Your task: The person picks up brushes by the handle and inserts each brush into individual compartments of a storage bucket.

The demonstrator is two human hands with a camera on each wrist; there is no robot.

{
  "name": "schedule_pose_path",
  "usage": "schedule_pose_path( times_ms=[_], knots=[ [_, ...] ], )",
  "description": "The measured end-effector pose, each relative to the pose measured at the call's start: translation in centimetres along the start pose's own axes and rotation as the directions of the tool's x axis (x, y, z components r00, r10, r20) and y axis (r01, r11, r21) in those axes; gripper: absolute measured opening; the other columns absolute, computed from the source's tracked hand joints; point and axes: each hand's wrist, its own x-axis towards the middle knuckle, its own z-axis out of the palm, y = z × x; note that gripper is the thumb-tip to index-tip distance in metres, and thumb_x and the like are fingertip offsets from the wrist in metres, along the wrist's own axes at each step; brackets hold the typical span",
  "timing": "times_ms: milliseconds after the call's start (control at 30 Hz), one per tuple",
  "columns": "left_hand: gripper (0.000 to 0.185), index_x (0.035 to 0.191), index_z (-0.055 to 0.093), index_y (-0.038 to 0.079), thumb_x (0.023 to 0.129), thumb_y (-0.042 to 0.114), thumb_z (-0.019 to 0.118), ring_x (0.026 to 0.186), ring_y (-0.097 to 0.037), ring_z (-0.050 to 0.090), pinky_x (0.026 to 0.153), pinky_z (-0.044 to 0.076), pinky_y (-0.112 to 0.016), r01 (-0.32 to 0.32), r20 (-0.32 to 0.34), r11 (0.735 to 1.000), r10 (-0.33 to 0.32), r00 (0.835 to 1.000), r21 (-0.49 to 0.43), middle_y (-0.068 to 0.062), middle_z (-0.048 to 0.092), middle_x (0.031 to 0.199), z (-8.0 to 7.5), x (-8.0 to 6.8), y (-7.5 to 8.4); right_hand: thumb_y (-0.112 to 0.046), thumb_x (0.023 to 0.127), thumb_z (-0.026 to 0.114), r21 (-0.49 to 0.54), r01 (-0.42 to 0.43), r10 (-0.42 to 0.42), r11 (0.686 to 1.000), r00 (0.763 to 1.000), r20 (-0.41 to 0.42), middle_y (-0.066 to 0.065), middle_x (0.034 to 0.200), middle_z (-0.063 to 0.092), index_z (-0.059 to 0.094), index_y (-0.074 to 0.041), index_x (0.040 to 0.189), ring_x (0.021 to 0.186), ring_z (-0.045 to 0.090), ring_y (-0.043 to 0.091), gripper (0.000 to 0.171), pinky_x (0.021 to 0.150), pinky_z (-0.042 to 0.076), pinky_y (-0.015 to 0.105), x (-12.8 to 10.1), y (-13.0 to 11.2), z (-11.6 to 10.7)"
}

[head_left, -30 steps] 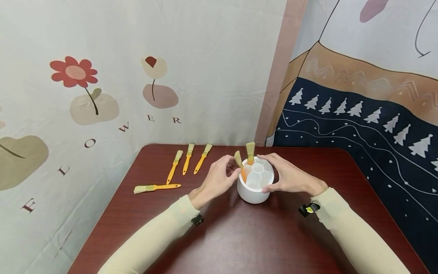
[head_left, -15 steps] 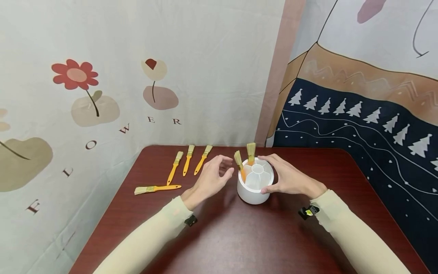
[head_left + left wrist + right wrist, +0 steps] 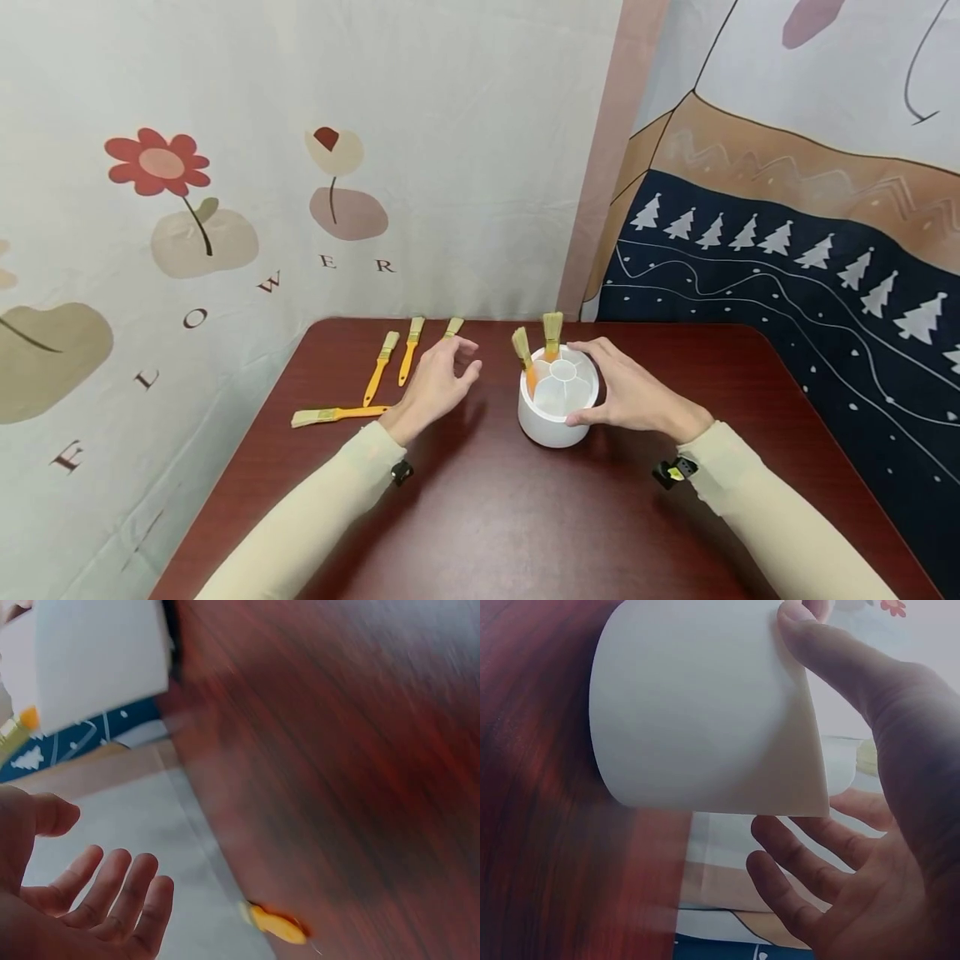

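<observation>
On dark red wooden table [image 3: 525, 517], the round white plastic holder w/ compartments [image 3: 558, 408] stands near the middle. Right hand [image 3: 637, 396] curls round its side, thumb at the rim. Left hand [image 3: 435, 387] is apart from the holder, fingers relaxed and spread, holding nothing, above the yellow-handled flat brushes [image 3: 408, 360] lying at back left.

Risk, I think: the sleeve may drag a loose brush, or the holder tips if the grip slackens.

Count: 2 brushes upright in holder [image 3: 551, 333], 4 lying flat, 1 holder.
</observation>
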Motion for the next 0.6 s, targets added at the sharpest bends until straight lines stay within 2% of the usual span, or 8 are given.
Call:
schedule_pose_path(
  times_ms=[233, 433, 600],
  knots=[
    [0.041, 0.146, 0.072, 0.004, 0.111, 0.022, 0.079, 0.129, -0.043, 0.073, 0.111, 0.061, -0.056, 0.075, 0.015, 0.994, -0.077, 0.997, 0.075, -0.019, 0.074, 0.143, -0.3, 1.2, -2.5, -0.066, 0.080, 0.105, -0.028, -0.017, 0.016, 0.999, 1.000, -0.023, 0.010, 0.160, 0.059, 0.048, -0.011, 0.172, 0.141, 0.066, 0.029, 0.122, 0.117, 0.065, 0.059, -0.2, -0.3, 0.3],
    [0.057, 0.162, 0.061, 0.003, 0.113, 0.029, 0.077, 0.131, -0.042, 0.070, 0.112, 0.061, -0.059, 0.152, 0.059, 0.977, -0.162, 0.985, 0.150, -0.023, 0.064, 0.157, -0.4, 2.0, -4.2, -0.070, 0.079, 0.103, -0.055, -0.032, 0.030, 0.998, 0.999, -0.037, 0.010, 0.156, 0.060, 0.048, -0.010, 0.171, 0.138, 0.068, 0.029, 0.123, 0.114, 0.067, 0.058, -0.2, -0.7, 0.5],
    [0.063, 0.166, 0.057, 0.002, 0.114, 0.031, 0.076, 0.139, -0.046, 0.068, 0.118, 0.060, -0.061, 0.151, 0.089, 0.965, -0.173, 0.981, 0.213, -0.025, 0.060, 0.161, -0.2, 2.6, -5.3, -0.071, 0.079, 0.103, -0.076, -0.043, 0.039, 0.996, 0.998, -0.044, 0.011, 0.154, 0.060, 0.047, -0.008, 0.169, 0.136, 0.069, 0.028, 0.124, 0.114, 0.067, 0.057, -0.3, -1.1, 0.6]
  ],
)
